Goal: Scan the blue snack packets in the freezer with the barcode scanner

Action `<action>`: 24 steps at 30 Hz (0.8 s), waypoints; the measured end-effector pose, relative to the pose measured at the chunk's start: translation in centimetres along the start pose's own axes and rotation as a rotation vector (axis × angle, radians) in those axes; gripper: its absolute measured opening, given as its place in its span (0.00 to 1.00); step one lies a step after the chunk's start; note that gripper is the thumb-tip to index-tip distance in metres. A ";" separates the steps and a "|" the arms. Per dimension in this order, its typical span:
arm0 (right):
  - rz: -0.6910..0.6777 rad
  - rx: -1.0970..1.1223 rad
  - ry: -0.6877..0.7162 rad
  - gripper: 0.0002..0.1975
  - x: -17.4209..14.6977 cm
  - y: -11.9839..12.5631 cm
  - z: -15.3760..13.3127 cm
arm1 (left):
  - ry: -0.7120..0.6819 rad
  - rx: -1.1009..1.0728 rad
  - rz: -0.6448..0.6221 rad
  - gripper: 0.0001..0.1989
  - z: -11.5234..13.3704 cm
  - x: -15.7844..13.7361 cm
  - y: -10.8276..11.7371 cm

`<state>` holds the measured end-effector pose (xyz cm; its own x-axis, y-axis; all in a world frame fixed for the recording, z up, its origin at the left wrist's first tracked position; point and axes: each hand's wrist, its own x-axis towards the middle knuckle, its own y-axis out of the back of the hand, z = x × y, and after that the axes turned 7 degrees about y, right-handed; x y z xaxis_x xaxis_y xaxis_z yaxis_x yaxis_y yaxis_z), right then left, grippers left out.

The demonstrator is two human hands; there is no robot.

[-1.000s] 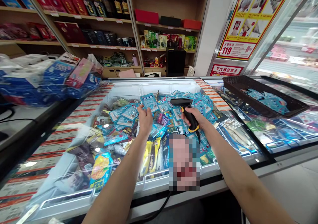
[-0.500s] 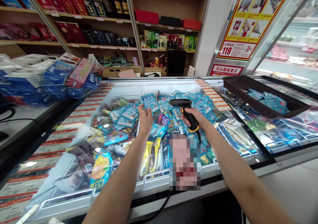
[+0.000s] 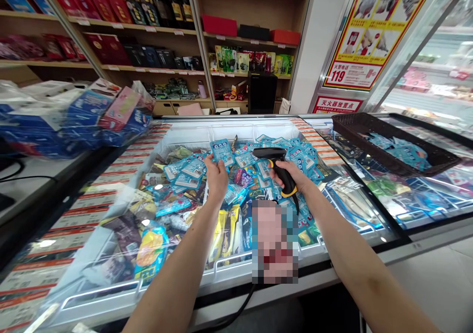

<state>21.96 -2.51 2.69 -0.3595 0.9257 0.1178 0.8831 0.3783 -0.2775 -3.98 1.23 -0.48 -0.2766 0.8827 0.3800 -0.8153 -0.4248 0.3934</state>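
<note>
My left hand [image 3: 217,178] is closed on the lower edge of a flat blue packet [image 3: 222,151] with a white label and a barcode, tilted up above the glass. My right hand [image 3: 290,176] is wrapped round the grip of a black and yellow barcode scanner [image 3: 271,154], whose head points left toward the packet. Its cable hangs below the grip. Several like blue packets lie in heaps to the left [image 3: 190,171] and to the right [image 3: 301,158] of my hands, on the glass top of a chest freezer [image 3: 111,269].
A brown basket [image 3: 417,168] with more blue packets stands at the right. Blue boxes in clear plastic [image 3: 70,118] sit at the left. Wrapped ice creams [image 3: 227,232] show under the glass. A blurred-out patch [image 3: 275,242] covers the front middle. Stocked shelves [image 3: 148,30] stand behind.
Almost nothing differs. Both hands, the packet and the scanner keep nearly the same places; the whole view has shifted very slightly.
</note>
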 end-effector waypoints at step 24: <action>-0.010 0.008 -0.011 0.18 0.3 0.4 0.3 | -0.218 0.755 0.004 0.19 -0.7 -0.1 2.9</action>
<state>22.11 -2.11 2.38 -0.3715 0.9218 0.1103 0.8772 0.3875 -0.2836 -6.64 0.07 0.07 -0.1089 0.8545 0.5078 -0.2267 -0.5188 0.8243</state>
